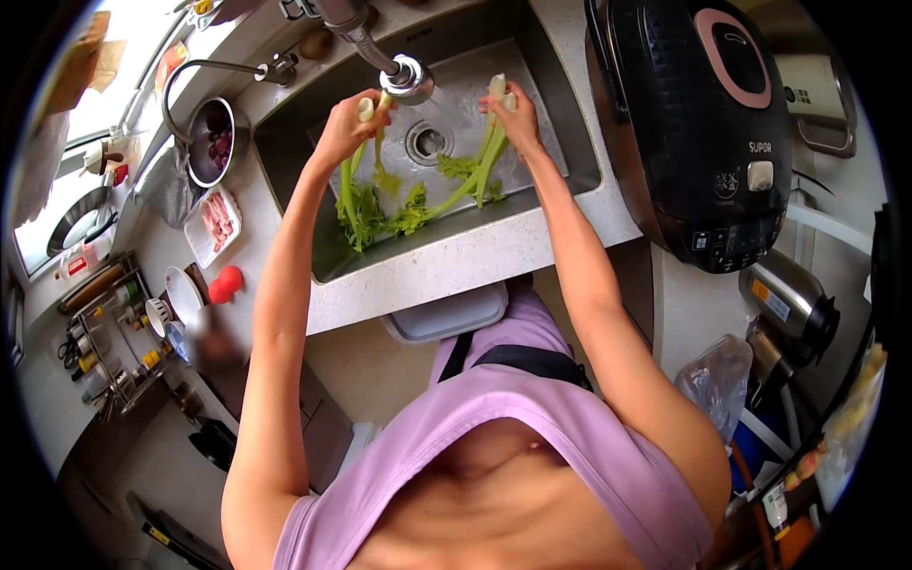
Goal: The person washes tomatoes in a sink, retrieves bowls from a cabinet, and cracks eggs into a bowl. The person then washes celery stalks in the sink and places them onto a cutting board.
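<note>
My left hand (353, 129) is closed around the pale stem ends of some celery (357, 211), whose leaves hang down to the sink's near wall. My right hand (516, 125) grips other celery stalks (490, 158), their white cut ends poking up past my fingers. Green leaves trail across the sink floor between the two bunches. Close to my left hand is the chrome faucet head (408, 80), and a faint spray of water seems to come from it. Both hands are over the metal sink (418, 255), on either side of the drain (427, 142).
Left of the sink stand a metal pot (217, 142) with dark red fruit, a white tray of raw meat (214, 226) and two tomatoes (226, 283). A black SUPOR cooker (698, 133) crowds the right edge. A pale basin (448, 315) sits below the counter.
</note>
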{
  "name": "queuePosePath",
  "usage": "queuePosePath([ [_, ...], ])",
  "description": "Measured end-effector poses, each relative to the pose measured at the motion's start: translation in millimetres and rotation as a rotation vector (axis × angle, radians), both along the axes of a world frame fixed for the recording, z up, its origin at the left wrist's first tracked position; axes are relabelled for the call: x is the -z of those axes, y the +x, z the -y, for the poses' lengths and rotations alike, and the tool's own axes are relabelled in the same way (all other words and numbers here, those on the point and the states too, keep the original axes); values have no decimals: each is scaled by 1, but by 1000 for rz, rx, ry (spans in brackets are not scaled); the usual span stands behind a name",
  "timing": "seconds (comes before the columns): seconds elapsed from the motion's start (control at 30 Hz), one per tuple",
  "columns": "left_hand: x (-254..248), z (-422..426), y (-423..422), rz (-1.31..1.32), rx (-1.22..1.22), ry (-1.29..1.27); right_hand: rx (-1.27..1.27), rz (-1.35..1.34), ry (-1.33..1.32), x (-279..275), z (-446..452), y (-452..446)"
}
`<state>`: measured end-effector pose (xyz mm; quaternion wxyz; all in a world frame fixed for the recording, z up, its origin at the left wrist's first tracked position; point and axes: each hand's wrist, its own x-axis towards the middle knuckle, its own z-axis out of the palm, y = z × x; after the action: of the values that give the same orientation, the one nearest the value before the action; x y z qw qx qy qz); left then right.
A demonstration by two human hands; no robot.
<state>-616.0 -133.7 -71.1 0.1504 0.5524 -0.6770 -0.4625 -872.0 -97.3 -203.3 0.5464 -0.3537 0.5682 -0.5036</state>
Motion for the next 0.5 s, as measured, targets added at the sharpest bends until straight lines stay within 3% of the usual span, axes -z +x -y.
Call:
queuePosePath([
  [0.1,23,5,-13,3,89,-9,-195,139,-37,-28,9,26],
  [0.13,52,6,-15,-192,86,14,-198,137,-38,-44,9,32],
  [0.2,33,-1,-41,-287,63,124,-200,159,-113,-68,12,42],
  [0.33,42,-1,-54,-263,45,155,-267,13,-149,-56,12,42],
  [0.5,53,-2,-49,-289,91,115,-45,185,73,-49,3,25],
])
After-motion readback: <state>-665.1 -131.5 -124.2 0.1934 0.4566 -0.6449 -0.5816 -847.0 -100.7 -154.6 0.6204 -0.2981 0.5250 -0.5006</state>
